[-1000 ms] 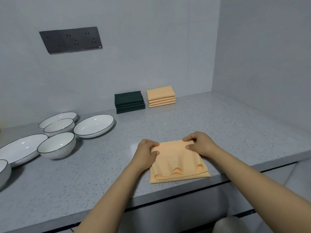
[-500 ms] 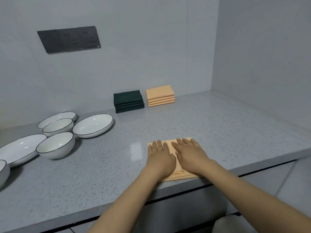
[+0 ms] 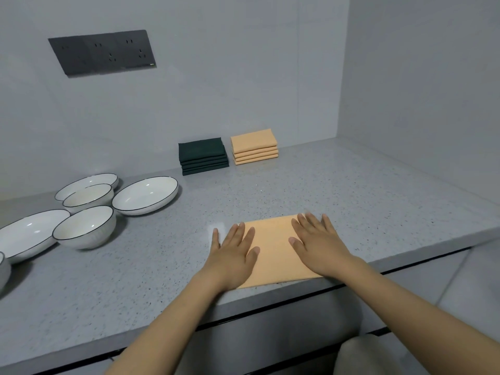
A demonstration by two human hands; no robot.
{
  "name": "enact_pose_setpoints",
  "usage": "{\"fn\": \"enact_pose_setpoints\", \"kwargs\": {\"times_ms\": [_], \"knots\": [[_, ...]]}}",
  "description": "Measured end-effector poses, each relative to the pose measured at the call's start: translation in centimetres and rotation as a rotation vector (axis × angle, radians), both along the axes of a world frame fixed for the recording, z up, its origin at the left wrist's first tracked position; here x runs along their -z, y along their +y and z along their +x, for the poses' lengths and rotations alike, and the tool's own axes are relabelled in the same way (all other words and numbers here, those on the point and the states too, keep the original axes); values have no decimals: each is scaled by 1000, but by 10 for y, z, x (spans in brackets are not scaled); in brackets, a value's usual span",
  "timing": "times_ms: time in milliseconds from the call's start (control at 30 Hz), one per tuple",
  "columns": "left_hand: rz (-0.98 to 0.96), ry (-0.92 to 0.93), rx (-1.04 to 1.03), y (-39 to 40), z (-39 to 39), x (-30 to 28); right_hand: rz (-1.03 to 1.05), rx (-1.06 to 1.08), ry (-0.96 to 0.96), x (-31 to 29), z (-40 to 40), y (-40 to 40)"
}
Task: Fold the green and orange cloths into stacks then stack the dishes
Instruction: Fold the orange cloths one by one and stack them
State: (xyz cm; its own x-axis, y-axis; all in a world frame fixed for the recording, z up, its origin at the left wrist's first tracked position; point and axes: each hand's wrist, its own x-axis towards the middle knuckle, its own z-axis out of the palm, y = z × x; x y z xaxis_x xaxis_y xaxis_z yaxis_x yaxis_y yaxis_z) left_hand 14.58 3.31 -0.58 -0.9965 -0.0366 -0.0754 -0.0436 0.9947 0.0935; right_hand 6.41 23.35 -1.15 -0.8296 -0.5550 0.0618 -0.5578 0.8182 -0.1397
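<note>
A folded orange cloth (image 3: 273, 250) lies flat near the counter's front edge. My left hand (image 3: 232, 255) presses palm-down on its left side, partly on the counter, and my right hand (image 3: 319, 247) rests flat on its right side, fingers spread. At the back stand a stack of folded dark green cloths (image 3: 203, 155) and, right beside it, a stack of folded orange cloths (image 3: 254, 146). White dishes with dark rims sit at the left: a shallow plate (image 3: 146, 194), two bowls (image 3: 85, 226) (image 3: 88, 194), a plate behind them (image 3: 86, 181) and a large plate (image 3: 24, 234).
The grey speckled counter (image 3: 351, 207) ends at walls behind and on the right. A black socket panel (image 3: 102, 52) hangs on the back wall. Another dish (image 3: 4, 269) is cut off at the far left edge.
The cloth was folded over with both hands, then pressed in the middle. Since then my hands have slid apart to the cloth's left and right sides, flattening it.
</note>
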Motion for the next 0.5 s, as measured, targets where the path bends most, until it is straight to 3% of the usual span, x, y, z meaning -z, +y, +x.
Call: {"fn": "enact_pose_setpoints", "kwargs": {"times_ms": [100, 167, 300, 501], "knots": [[39, 169, 131, 2, 10, -8, -321, -188, 208, -3, 13, 9], [177, 224, 234, 7, 19, -13, -488, -307, 95, -9, 24, 14], [244, 166, 327, 15, 40, -13, -444, -425, -73, -8, 33, 23], [245, 110, 331, 12, 43, -13, -414, -419, 32, -3, 35, 26]]}}
